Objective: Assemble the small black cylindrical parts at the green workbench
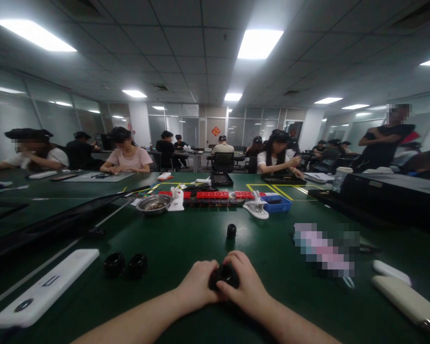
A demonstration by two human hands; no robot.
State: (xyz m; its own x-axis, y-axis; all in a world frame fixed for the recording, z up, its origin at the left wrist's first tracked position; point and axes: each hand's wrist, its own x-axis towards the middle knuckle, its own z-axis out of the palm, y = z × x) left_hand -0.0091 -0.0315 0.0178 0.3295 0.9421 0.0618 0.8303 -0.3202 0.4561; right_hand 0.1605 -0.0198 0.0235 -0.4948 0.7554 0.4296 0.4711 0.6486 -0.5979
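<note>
Both my hands rest on the green table [186, 239] near its front edge, closed together round one small black round part [222, 274]. My left hand [197, 285] grips it from the left with curled fingers. My right hand [244, 283] wraps over it from the right. A small black cylinder [231, 231] stands alone a little beyond my hands. Two black ring-shaped parts [125, 265] lie side by side to the left.
A white flat device [45, 289] lies at the near left, white cases [404, 296] at the near right. Farther off are a metal bowl [153, 204], red blocks [212, 195], a blue bin [277, 204]. Several people sit at tables beyond; one stands at right.
</note>
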